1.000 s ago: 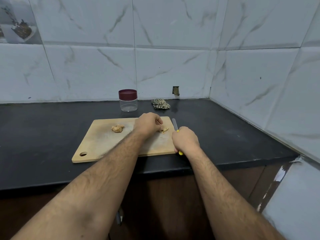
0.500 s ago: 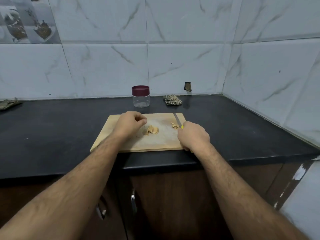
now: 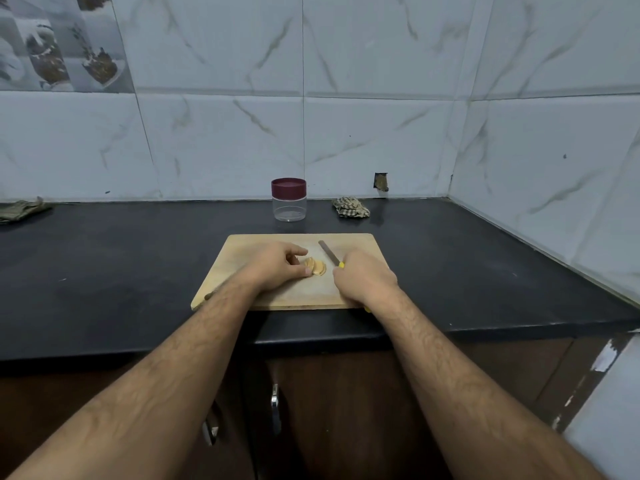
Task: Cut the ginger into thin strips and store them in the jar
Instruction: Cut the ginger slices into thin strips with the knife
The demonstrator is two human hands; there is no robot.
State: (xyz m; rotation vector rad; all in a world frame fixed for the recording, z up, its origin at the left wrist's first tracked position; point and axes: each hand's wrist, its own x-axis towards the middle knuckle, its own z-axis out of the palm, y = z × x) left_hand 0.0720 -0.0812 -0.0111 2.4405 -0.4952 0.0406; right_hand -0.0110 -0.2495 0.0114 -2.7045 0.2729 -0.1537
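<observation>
Both hands sit over the wooden cutting board (image 3: pixel 360 244). Left hand (image 3: pixel 277 268) w/ fingers curled, thumb and fingertips pinching the near-left edge of a small fan of ginger slices (image 3: pixel 316 266) lying flat abt mid-board. Right hand (image 3: pixel 365 280) is fisted round the yellow handle of a knife (image 3: pixel 329 253); only bits of yellow show at the knuckles and below the wrist. Blade points away and to the left, tip toward the far edge of the board, just right of the ginger; can't tell if the blade touches the wood or the slices. Jar (image 3: pixel 289 199) stands upright on the black bench (image 3: pixel 121 271) beyond the board's far edge, near the tiled wall, clear body, maroon lid on, nothing visible inside. Crumpled striped cloth (image 3: pixel 350 207) lies on the bench right of the jar, apart from it. Another bunched cloth (image 3: pixel 20 210) at far left by the wall. Board sits close to the bench's front edge, w/ cabinet doors and metal handles (image 3: pixel 275 407) below.
</observation>
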